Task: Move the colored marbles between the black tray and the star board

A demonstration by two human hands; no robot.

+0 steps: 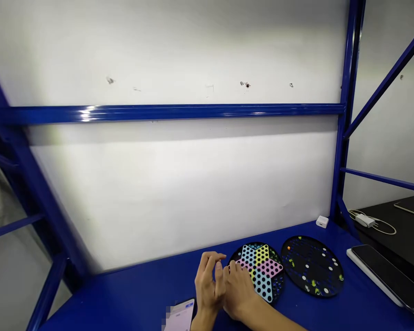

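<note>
My left hand [209, 281] is raised by the near left side of a Chinese checkers board [262, 287]. Its fingers are bent, a gap shows between thumb and forefinger, and I see nothing in it. My right hand [239, 289] lies over the board's left part with its fingers curled down. Its fingertips are hidden, so what they hold, if anything, does not show. The board is a star with pink, yellow and light blue points full of black holes, set on a round black base.
Right of the board lies a round black tray [312, 269] with scattered small white, green and orange pieces. A phone [180, 316] lies near the front edge. A white charging case [322, 221], a dark-screened device [389, 276] and a blue frame [175, 112] surround the blue tabletop [131, 294].
</note>
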